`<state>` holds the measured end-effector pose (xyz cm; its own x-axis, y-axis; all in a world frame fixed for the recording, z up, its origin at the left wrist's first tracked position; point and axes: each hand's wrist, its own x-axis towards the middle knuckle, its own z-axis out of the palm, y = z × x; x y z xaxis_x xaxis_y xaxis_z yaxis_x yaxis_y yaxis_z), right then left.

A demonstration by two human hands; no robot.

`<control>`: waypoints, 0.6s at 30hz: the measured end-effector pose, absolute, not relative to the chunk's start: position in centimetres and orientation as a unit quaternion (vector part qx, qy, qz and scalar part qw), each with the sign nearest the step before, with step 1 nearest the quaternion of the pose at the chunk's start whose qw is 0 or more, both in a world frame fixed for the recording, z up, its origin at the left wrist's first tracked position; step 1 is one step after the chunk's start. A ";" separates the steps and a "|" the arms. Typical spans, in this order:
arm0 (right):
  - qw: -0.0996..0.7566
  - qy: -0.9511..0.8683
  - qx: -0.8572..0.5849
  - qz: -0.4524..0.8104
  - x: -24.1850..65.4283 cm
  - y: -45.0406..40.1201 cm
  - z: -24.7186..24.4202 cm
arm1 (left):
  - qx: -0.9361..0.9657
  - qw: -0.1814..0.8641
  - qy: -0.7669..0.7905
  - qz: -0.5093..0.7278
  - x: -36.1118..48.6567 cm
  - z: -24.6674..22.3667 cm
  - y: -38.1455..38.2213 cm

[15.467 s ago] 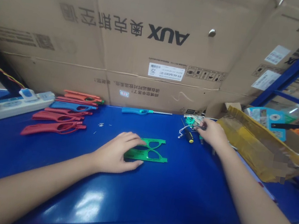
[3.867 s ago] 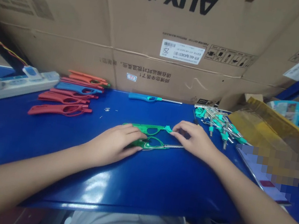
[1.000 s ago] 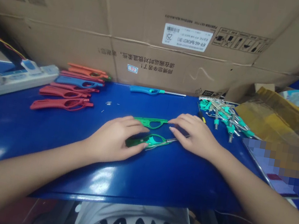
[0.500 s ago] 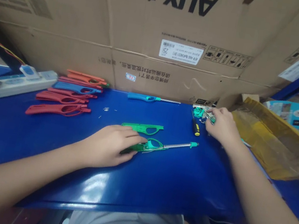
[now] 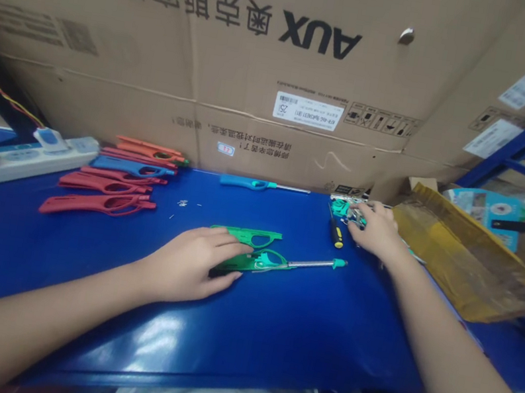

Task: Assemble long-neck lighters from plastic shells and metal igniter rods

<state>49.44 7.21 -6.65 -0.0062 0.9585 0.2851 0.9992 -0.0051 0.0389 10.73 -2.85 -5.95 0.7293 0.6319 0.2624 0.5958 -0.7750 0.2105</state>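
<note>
My left hand [image 5: 195, 264] is closed over the handle of a green long-nosed gas lighter [image 5: 261, 262], holding it down on the blue table. The lighter's inside shows, with a thin wire, a teal trigger and a metal tube that ends in a teal tip. Just behind it lies a loose green handle half [image 5: 262, 239], partly covered by my fingers. On the right, my right hand [image 5: 377, 230] has its bent fingers in a small pile of teal and metallic parts [image 5: 340, 207]. What is between those fingertips is too small to make out. A black-and-yellow screwdriver [image 5: 336, 234] lies beside the pile.
Red, orange and blue handle shells [image 5: 103, 202] lie in a row at the left, beside a white power strip [image 5: 21, 161]. A blue lighter [image 5: 249, 183] rests along the large cardboard sheet [image 5: 231, 84]. A taped carton [image 5: 462, 263] stands at the right.
The view has tilted up a little. My right fingers reach slightly farther left over the small parts. My left hand stays on the green lighter.
</note>
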 end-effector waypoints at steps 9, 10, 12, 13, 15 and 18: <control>0.109 -0.718 -0.675 -0.132 48.6 7.5 -7.6 | 0.927 -0.008 0.341 0.154 10.3 -4.5 -2.9; 0.111 -0.718 -0.675 -0.130 48.6 7.5 -7.6 | 0.927 -0.008 0.343 0.152 10.3 -4.5 -2.9; 0.114 -0.718 -0.676 -0.122 48.7 7.5 -7.9 | 0.928 0.001 0.343 0.144 10.2 -4.6 -2.9; 0.117 -0.718 -0.676 -0.118 48.7 7.6 -8.0 | 0.929 0.007 0.342 0.139 10.2 -4.7 -2.9; 0.131 -0.720 -0.672 -0.111 48.9 7.7 -8.0 | 0.932 0.019 0.339 0.131 10.2 -5.0 -2.7; 0.176 -0.720 -0.662 -0.108 49.0 7.9 -7.6 | 0.932 0.036 0.335 0.131 10.1 -5.3 -2.5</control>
<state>48.96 7.92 -7.58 -0.0611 0.9159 0.3966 0.9920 0.0997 -0.0774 10.12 -2.45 -5.32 0.7408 0.6347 0.2200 0.6157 -0.7725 0.1552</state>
